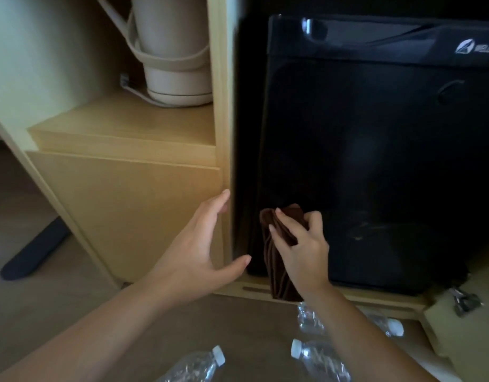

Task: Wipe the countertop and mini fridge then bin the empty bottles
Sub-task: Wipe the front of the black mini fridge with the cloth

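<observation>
low center, right hand point(301, 252) pinching brown cloth point(279, 260) against black mini fridge point(375, 161); left hand point(199, 244) spread open, empty, on cabinet edge point(224, 150); bottles point(317, 357) at bottom.

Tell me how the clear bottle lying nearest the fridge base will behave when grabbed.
The bottle looks crumpled and empty, so probably very light and apt to buckle when squeezed. Lying on its side on the floor, it may roll if nudged.
</observation>
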`<state>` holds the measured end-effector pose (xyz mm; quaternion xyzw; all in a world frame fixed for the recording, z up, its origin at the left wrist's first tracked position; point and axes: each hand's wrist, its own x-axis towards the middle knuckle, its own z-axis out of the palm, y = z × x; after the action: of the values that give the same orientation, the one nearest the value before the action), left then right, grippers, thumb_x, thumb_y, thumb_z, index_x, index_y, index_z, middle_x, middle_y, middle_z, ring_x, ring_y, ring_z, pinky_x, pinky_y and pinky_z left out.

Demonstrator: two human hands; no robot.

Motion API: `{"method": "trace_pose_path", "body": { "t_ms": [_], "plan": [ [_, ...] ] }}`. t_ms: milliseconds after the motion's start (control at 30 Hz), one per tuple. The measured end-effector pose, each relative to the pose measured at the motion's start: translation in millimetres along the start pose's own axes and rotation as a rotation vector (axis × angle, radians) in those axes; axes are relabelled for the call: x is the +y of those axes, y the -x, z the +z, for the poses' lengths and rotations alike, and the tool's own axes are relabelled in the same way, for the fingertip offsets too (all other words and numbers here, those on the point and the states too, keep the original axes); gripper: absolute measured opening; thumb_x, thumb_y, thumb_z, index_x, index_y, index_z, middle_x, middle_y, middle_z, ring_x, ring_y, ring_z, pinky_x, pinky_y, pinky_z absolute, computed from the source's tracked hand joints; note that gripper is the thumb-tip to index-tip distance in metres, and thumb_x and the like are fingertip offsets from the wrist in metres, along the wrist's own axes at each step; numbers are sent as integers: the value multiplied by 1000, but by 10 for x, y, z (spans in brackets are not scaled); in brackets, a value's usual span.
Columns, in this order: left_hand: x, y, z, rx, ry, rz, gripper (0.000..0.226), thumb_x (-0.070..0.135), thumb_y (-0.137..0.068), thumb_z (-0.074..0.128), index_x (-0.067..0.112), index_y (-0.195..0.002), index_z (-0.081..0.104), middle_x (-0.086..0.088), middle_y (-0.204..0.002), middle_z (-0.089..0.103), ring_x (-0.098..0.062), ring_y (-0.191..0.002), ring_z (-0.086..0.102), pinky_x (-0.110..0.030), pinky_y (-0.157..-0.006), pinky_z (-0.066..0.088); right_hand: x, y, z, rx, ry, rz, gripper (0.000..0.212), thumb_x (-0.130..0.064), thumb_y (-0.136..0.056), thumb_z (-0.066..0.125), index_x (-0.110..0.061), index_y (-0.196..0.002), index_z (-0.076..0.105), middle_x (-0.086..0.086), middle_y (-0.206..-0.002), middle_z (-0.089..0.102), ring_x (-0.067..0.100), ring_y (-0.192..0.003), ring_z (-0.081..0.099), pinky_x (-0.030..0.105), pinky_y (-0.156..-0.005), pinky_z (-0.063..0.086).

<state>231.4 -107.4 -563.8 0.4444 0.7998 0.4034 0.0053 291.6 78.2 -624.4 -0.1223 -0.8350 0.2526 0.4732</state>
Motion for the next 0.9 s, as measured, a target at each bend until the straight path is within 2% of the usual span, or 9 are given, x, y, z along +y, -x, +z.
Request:
{"method": "trace_pose_path", "body": {
  "t_ms": [67,167,233,400,433,533,633,767,900],
  "plan": [
    [-98,82,-56,1,11,-4,90,64,-66,57,55,-136,1,26,-145,22,11,-130,21,-18,-101,25,-119,-206,7,84,-31,-54,33,-23,-78,71,-15,-110,66,2,-93,44,-2,-80,46,3,-79,41],
    [-220,140,-114,12,44,-44,90,66,-65,59,54,-135,4,26,-144,25,11,-130,23,-23,-101,27,-273,-416,66,142,-5,-67,33,-32,-80,65,-20,-112,64,-5,-96,39,-5,-80,43,-3,-76,36],
    [-258,142,-134,16,71,-54,88,68,-64,58,60,-132,3,31,-143,22,11,-129,23,-24,-101,27,-260,-298,143,106,25,-57,32,-27,-78,69,-19,-109,65,-4,-94,39,-4,-79,42,-5,-75,35],
    [-245,131,-122,18,100,-45,84,66,-66,58,65,-127,0,27,-144,25,12,-129,24,-26,-102,29,-99,207,262,-111,68,13,32,-15,-74,75,-12,-104,69,8,-84,48,2,-69,45,18,-67,50],
    [-244,131,-117,15,98,-42,84,65,-66,58,64,-128,1,26,-144,24,12,-128,24,-25,-102,29,-108,207,262,-109,59,20,32,-15,-74,75,-11,-105,69,8,-84,48,1,-69,44,16,-68,49],
    [-258,133,-118,2,88,-39,85,63,-68,57,57,-133,2,26,-143,23,13,-128,22,-19,-100,26,-242,-27,244,4,-30,40,33,-18,-76,73,-15,-109,67,1,-88,43,-3,-76,43,1,-77,38],
    [-266,132,-130,5,71,-37,84,63,-69,55,53,-135,4,24,-144,24,13,-129,21,-15,-99,24,-369,-334,231,167,-98,70,34,-30,-79,68,-23,-112,64,-6,-91,42,-6,-76,46,-3,-74,34],
    [-254,118,-117,7,57,-41,82,62,-70,55,51,-135,6,25,-141,26,14,-128,22,-2,-96,21,-296,-127,285,44,-1,18,30,-24,-77,72,-21,-107,68,2,-88,46,2,-71,49,5,-71,42],
    [-252,121,-80,10,60,-59,83,60,-70,55,46,-138,10,26,-139,28,14,-127,23,3,-93,20,-169,232,327,-183,101,63,30,-17,-75,74,-13,-104,70,12,-83,50,20,-60,56,34,-59,56]
  ]
}}
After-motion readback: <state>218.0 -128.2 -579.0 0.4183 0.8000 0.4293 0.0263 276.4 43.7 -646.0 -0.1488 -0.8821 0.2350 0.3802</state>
